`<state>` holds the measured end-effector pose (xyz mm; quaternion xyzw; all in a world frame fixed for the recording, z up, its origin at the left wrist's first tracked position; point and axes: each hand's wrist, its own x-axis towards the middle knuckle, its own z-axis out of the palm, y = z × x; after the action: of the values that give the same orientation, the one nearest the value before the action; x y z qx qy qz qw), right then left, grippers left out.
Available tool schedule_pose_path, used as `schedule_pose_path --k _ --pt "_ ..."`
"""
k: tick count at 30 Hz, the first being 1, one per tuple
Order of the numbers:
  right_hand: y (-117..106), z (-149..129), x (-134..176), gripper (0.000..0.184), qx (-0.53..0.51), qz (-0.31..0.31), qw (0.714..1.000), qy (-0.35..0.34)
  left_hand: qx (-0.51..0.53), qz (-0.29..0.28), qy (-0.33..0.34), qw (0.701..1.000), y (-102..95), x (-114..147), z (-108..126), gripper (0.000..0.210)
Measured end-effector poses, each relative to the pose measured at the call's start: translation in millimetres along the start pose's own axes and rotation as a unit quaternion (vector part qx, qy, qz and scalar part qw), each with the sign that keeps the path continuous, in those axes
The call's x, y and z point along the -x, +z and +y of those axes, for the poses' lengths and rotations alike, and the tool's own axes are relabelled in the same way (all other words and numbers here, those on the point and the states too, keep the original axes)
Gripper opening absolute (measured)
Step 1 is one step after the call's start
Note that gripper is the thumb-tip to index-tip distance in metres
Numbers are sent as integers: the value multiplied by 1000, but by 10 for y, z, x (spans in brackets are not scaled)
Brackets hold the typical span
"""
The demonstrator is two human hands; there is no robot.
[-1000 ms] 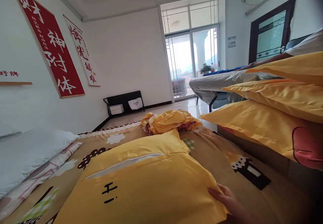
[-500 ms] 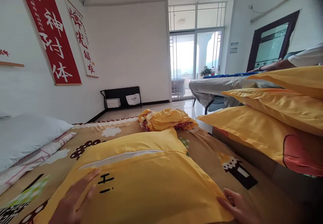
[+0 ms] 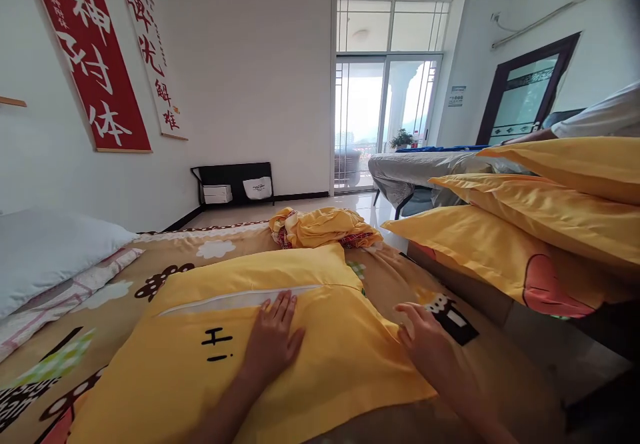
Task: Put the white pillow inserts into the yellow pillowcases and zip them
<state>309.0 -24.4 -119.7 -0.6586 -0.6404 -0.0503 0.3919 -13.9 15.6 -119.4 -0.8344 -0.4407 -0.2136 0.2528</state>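
A yellow pillow lies in front of me on the patterned bedding, with "Hi" printed in black on its case. A long slit with a white zipper edge runs across its upper part, showing pale filling inside. My left hand rests flat on the case, fingers extended, fingertips at the slit. At the pillow's right edge is my right hand, its fingers loosely bent and a gap between thumb and forefinger. Whether it touches the edge is hard to see.
A crumpled yellow cloth lies beyond the pillow. Several yellow pillows are stacked at right. A white pillow lies at left. Behind the stack, a person's white sleeve shows beside a plastic-covered table.
My left hand has moved right from beside the lettering to the slit's middle. My right hand has left the near right corner and moved up along the edge. The view has shifted slightly.
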Motion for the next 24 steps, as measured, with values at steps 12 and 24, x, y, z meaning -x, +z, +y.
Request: schedule_pose_path --k 12,24 --pt "840 -1631 -860 35 93 -106 981 -136 49 -31 -21 998 -146 45 -27 52" --pt "182 -1721 -908 22 111 -94 980 -138 160 -63 1 985 -314 -967 -57 35"
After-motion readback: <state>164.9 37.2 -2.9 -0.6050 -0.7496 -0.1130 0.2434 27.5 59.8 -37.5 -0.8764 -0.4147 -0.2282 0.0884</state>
